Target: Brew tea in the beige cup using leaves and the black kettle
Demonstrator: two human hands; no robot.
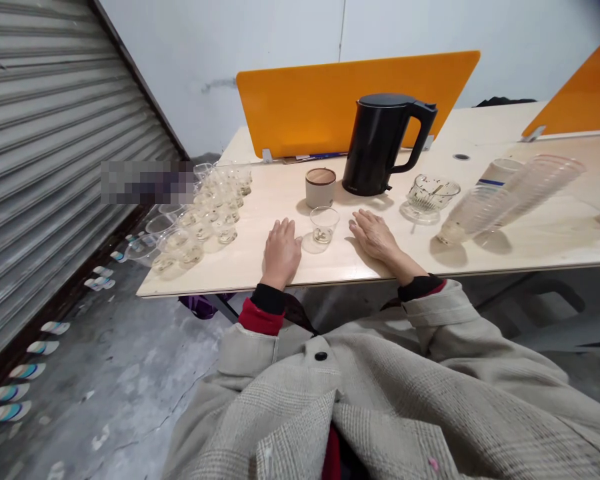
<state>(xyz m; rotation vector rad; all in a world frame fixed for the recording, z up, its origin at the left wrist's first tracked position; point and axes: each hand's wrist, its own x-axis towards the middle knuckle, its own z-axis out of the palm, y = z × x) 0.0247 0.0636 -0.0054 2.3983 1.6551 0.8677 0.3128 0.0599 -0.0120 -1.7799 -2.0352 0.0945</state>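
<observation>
Rested the left hand (283,252) palm down on the worktop (233,270), back of the hand upward, fingers (281,231) nearly straight, lying close together and pointing away toward the orange partition (300,113). Had the left wrist near the front edge, with the black cuff (269,299) and red sleeve (261,318) on the near side. Rested the right hand (375,237) palm down too, but turned inward: fingers extended, close together with slight gaps at the tips, pointing forward and to the left. Slanted the right forearm in from the lower right across the front edge, below it the grey coat sleeve (443,312). Could not tell the exact lie of either thumb.

Saw the clear cup (325,223) standing upright between the two hands, near both and apart from both, with small bits at the bottom. Noted right behind it the wood-lidded canister (321,190), then the black kettle (377,150) to the right of that. Saw farther right the clear bowl (433,195), speckled with dark bits, and the nested clear cups (513,200), slanting to the right in view. Noted on the left end a crowd of clear cups (225,223), several also with bits inside.
</observation>
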